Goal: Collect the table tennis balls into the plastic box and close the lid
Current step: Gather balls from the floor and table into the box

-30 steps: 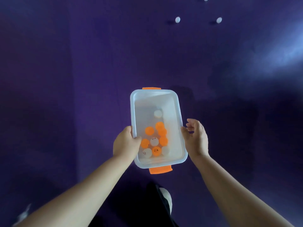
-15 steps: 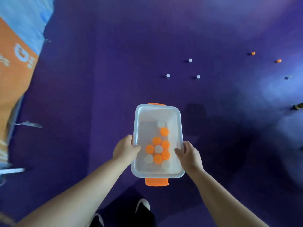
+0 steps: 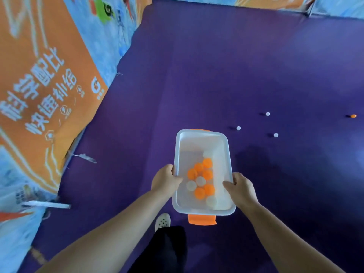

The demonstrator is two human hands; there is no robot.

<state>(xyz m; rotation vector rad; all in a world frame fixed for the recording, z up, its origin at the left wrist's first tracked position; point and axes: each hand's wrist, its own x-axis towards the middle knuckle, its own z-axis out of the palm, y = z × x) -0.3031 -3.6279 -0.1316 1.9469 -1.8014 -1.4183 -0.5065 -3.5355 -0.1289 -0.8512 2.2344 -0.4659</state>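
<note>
Left forearm [image 3: 118, 223] and right forearm [image 3: 279, 229] are bare, running up from the bottom corners and converging at centre. Left grip [image 3: 166, 179] clamps the left rim of the plastic box [image 3: 201, 142]: thumb hooked inside, fingers on the outer wall. Right grip [image 3: 241, 189] mirrors it on the right rim, thumb over the edge. Foot [image 3: 162, 221] in a pale perforated shoe sits between the arms.

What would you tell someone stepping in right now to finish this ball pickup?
The left grip holds the plastic box by its left rim; the right grip holds its right rim.
Done: collected balls, orange and white, lie in the box.
Left: three white balls and one orange ball on the purple floor, ahead to the right.
Box open; lid not in view.
</note>
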